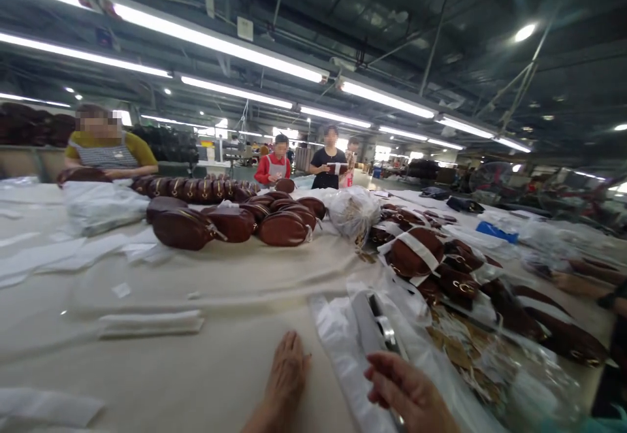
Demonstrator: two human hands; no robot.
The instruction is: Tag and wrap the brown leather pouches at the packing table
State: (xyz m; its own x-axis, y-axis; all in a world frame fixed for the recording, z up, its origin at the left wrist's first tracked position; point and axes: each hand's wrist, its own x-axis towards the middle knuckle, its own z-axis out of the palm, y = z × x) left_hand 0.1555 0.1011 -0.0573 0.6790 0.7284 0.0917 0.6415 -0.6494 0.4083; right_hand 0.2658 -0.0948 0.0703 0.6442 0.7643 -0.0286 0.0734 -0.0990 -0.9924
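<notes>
My left hand [289,368] lies flat on the pale cloth-covered table [235,361], its fingers stretched out and nothing under them that I can make out. To its right, my right hand [409,387] hovers by a stack of clear plastic bags [337,328], fingers loosely bent and slightly apart. I see nothing held in it. Just beyond its fingertips, a shiny metal piece with a dark strip [386,330] rests on the bags; its kind is unclear. A folded white strip [151,323] sits left of my left hand.
Brown leather pouches [181,229] stand in rows at the far side. More brown bags with white bands [416,252] are heaped at right, beside crumpled brown paper and plastic [465,348]. A clear plastic bundle [353,211] stands between. Several people [330,162] work beyond the table.
</notes>
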